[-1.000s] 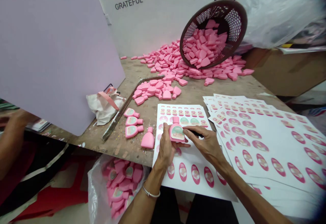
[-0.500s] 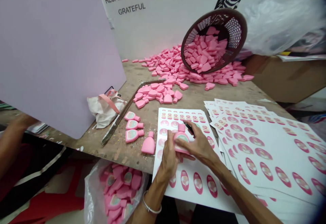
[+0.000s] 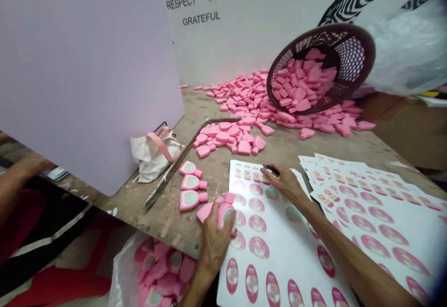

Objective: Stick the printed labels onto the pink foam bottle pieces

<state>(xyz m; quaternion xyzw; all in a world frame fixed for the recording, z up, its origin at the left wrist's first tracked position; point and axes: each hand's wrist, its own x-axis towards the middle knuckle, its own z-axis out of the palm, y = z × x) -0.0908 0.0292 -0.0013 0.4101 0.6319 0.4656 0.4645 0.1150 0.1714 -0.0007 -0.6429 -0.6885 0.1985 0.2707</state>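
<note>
So, held piece: the pink foam bottle shape [image 3: 225,215] sat in the left hand [image 3: 214,244], a green-and-cream label showing, with the fingers curled closed around it.
Loose piece: a bare pink foam blank [image 3: 205,212] lay just left of those fingers, touching or almost touching them.
Right hand: the right hand [image 3: 286,183] lay on the paper beyond the left fingers, its fingers pinched narrowly on a slim black implement [image 3: 270,170], perhaps a pen.
Under the fingers: a sticker sheet [image 3: 289,246] carried rows of small labels and round and oval pink ones.
Finished pieces: three labelled bottle shapes [image 3: 191,182] stood in a column left of the left fingers, and more lay in a plastic bag [image 3: 122,283] below them.
Bare pieces: a small heap of pink blanks [image 3: 226,136] lay beyond the fingers, then a wide spill [image 3: 249,102] from a tilted brown basket [image 3: 352,51].
Surface: the paint-flecked wooden table [image 3: 164,221] held a metal strip [image 3: 171,176] and a canvas tote bag [image 3: 155,158], with a stack of sticker sheets [image 3: 370,207] right of the right fingers.
Room: a lilac board [image 3: 87,74] stood left, before a lettered wall [image 3: 244,28], and a co-worker's hand [image 3: 31,165] showed far left.
</note>
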